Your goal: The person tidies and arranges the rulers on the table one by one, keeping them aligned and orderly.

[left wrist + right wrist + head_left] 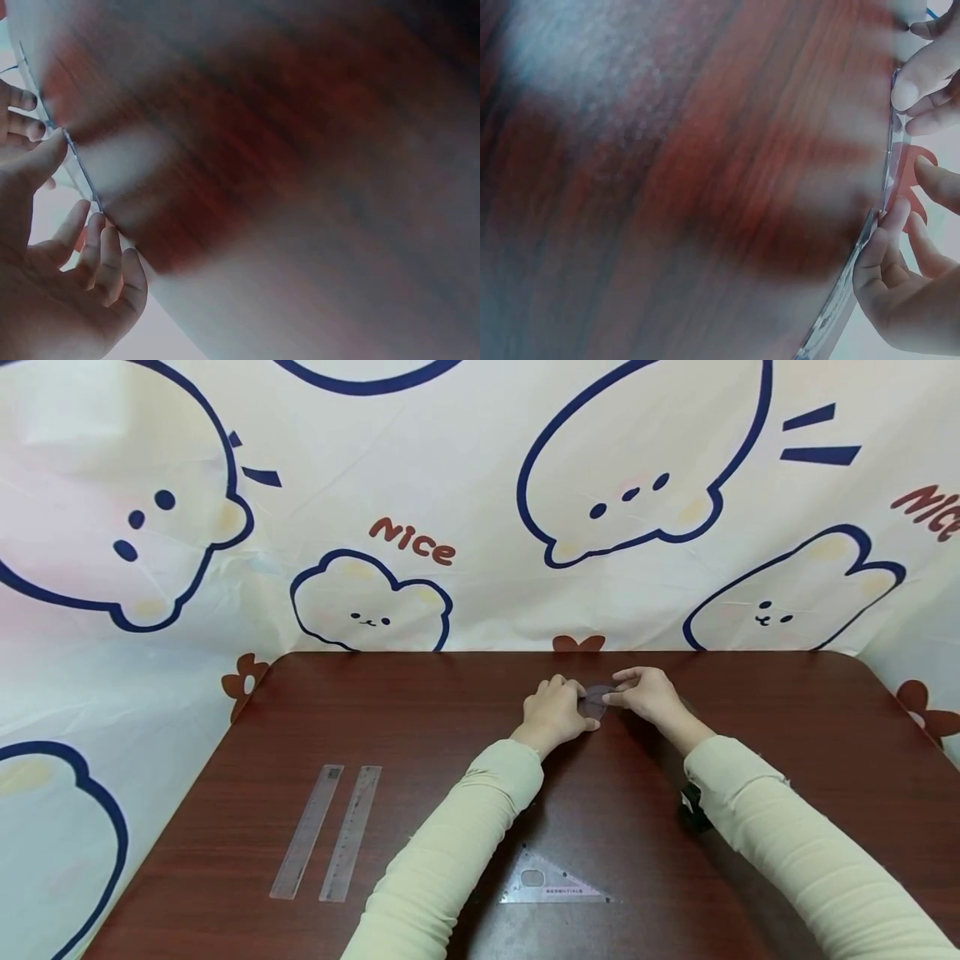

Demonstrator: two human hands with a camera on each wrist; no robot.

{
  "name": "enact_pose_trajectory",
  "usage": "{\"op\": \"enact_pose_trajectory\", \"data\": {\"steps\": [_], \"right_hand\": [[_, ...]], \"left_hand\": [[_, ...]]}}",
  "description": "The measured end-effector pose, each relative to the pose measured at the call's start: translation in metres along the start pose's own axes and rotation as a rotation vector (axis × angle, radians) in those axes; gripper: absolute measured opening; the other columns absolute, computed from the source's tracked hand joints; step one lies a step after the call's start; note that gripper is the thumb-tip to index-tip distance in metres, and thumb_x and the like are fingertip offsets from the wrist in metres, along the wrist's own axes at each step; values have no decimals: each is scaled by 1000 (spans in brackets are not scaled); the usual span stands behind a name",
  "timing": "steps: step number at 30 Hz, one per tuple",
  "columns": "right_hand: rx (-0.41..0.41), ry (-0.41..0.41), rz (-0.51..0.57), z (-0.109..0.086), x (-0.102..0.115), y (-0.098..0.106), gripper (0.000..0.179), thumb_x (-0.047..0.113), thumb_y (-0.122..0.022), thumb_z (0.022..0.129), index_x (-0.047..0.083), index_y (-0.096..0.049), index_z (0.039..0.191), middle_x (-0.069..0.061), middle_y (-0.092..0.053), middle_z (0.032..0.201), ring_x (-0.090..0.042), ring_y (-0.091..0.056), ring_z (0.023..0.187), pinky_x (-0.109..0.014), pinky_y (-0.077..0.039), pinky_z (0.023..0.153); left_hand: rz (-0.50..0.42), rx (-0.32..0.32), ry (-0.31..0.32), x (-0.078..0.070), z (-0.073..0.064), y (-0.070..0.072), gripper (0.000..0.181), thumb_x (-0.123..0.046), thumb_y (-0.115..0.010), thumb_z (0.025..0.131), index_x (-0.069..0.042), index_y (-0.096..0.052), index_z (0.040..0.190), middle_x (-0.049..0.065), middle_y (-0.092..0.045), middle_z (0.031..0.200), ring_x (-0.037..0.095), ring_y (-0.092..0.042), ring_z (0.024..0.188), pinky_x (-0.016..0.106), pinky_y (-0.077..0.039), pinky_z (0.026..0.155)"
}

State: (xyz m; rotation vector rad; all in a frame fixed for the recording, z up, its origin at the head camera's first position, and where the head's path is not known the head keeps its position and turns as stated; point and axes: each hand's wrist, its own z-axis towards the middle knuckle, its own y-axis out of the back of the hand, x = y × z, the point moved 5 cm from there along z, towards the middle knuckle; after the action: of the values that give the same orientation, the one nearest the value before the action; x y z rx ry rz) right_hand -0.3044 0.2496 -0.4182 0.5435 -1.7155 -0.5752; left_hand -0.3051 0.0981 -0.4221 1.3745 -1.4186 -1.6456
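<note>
A small clear, purple-tinted protractor (pixel 595 702) is between both hands near the far side of the table; fingers hide part of its outline. My left hand (pixel 553 710) grips it from the left, thumb on the near side and fingers on the far side. From the right, my right hand (pixel 647 695) pinches its edge between thumb and fingers. The left wrist view catches the protractor edge-on (pixel 85 176), a thin line at the left thumb. In the right wrist view, a clear plastic edge (pixel 836 296) also runs down past the right fingers.
Two clear rulers (pixel 306 833), (pixel 350 833) lie side by side at the left of the brown table (pixel 420 718). A clear set square (pixel 551 883) lies near the front, close by the left sleeve. A cartoon-printed cloth (pixel 480 460) hangs behind the table.
</note>
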Motion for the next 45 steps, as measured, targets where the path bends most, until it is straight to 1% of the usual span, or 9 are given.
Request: {"op": "enact_pose_trajectory", "data": {"steps": [6,12,19,22,26,29,34,41,45], "right_hand": [[21,-41,86,0,-3,-1,50,14,-68,93,-5,-53,137,-26,-58,127,-23,-62,91,-28,-49,71],[38,-45,126,1,-2,-1,52,16,-67,95,-2,-51,141,-24,-55,131,-20,-59,91,-32,-49,75],[65,-68,227,1,-5,0,55,19,-66,96,2,-48,145,-19,-61,126,-23,-59,99,-31,-50,79],[61,-89,261,2,-7,0,55,20,-66,95,4,-49,145,-11,-64,117,-21,-59,99,-29,-50,79],[43,-87,281,3,-8,2,51,21,-66,96,1,-53,141,2,-64,92,-14,-57,83,-25,-51,72],[37,-60,263,3,-8,1,46,23,-64,98,-1,-57,137,4,-60,83,-11,-53,74,-24,-50,67],[22,-28,204,-1,-7,2,42,25,-62,99,-1,-62,132,0,-61,89,-13,-54,77,-26,-49,70],[-27,-2,278,-12,-8,13,45,29,-64,98,-1,-62,131,3,-62,86,-11,-57,75,-25,-52,71],[-46,71,273,-22,-7,14,45,30,-66,97,-3,-63,128,-12,-67,105,-7,-62,80,-24,-54,75]], "left_hand": [[-11,-8,6,1,0,-1,59,-51,-75,85,-21,-59,134,1,-57,121,18,-52,109,36,-47,82],[-34,-7,39,1,1,0,67,-51,-77,83,-20,-56,139,3,-58,122,19,-53,109,36,-47,82],[-73,-5,63,3,3,-2,66,-50,-78,82,-18,-56,135,2,-59,120,19,-55,109,38,-48,83],[-93,-12,57,3,3,-3,66,-48,-79,81,-19,-54,134,1,-62,119,18,-57,108,38,-47,84],[-83,-13,22,2,2,-1,65,-45,-79,82,-22,-51,135,-1,-65,115,16,-60,100,36,-47,79],[-75,-9,-11,-1,1,0,63,-43,-79,84,-26,-49,137,-1,-66,113,15,-61,94,35,-46,76],[-112,18,-49,-3,-3,1,64,-42,-76,86,-29,-46,141,-3,-67,111,13,-60,92,37,-44,78],[-215,4,-42,-3,-8,4,41,-42,-65,96,-22,-56,130,-11,-69,94,6,-63,82,34,-45,75],[-246,-30,-62,-2,-14,8,35,-41,-66,95,-22,-61,125,-10,-70,95,5,-63,83,34,-46,75]]}}
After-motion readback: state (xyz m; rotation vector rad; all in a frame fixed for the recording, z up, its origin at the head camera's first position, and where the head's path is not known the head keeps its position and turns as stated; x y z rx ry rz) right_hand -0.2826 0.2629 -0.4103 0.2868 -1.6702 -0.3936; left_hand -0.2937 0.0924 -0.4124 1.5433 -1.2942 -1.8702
